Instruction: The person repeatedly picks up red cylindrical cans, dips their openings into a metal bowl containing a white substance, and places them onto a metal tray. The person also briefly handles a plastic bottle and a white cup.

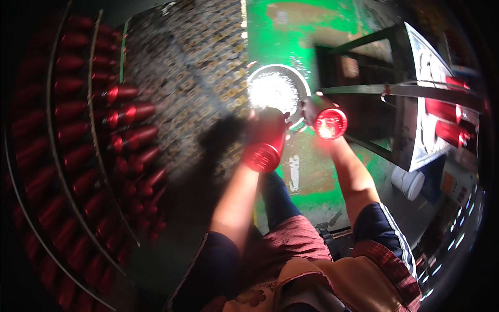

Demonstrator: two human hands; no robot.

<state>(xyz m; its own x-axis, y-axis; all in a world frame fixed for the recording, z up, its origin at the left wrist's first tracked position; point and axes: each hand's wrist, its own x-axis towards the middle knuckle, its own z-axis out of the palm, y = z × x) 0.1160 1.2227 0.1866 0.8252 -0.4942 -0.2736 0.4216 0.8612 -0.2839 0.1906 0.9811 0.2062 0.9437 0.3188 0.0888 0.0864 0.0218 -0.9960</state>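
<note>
My left hand (251, 126) is closed round a glossy red metal bottle (266, 141), tilted with its round base towards me. My right hand (309, 115) grips a second red bottle (331, 124), whose shiny ringed base also faces me. Both bottles are at the near side of a round pale-rimmed bucket (305, 82), whose inside glares bright white. The far ends of the bottles and most of my fingers are hidden or blurred.
Racks on the left carry many red bottles (140, 136) behind metal rails (93, 99). At the right stands a dark metal frame table (403, 99) with a white top and several red bottles (450, 133). A white bucket (408, 182) sits below it. The floor (306, 179) is worn green.
</note>
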